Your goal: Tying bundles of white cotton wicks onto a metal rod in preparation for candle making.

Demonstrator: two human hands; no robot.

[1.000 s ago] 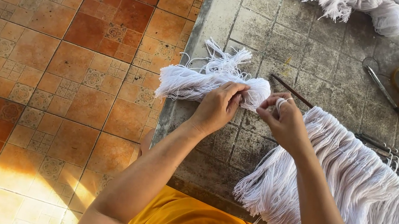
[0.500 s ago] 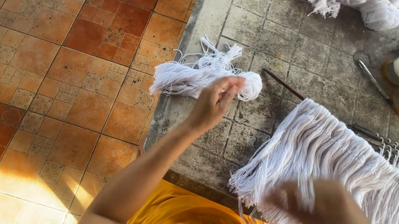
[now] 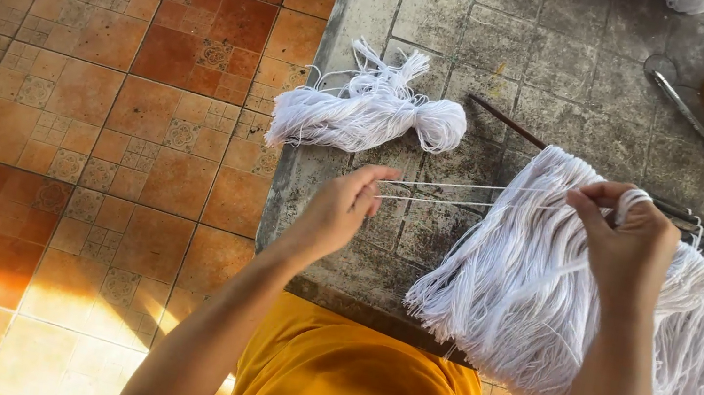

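White thread [image 3: 467,195] | middle of frame, pulled tight | left hand [image 3: 340,210] pinches one end | right hand [image 3: 626,239] pinches other, by hanging fringe [image 3: 547,287] | best kept tight, even

We wear a mustard-yellow garment [image 3: 358,389], seen from above at about six o'clock in the frame; its cloth is plain, with soft folds and no print that we can make out. Both our forearms are bare, with no sleeves reaching them. Our left hand [image 3: 340,210] and right hand [image 3: 626,239] carry no gloves, and no watch or bracelet shows at either wrist.
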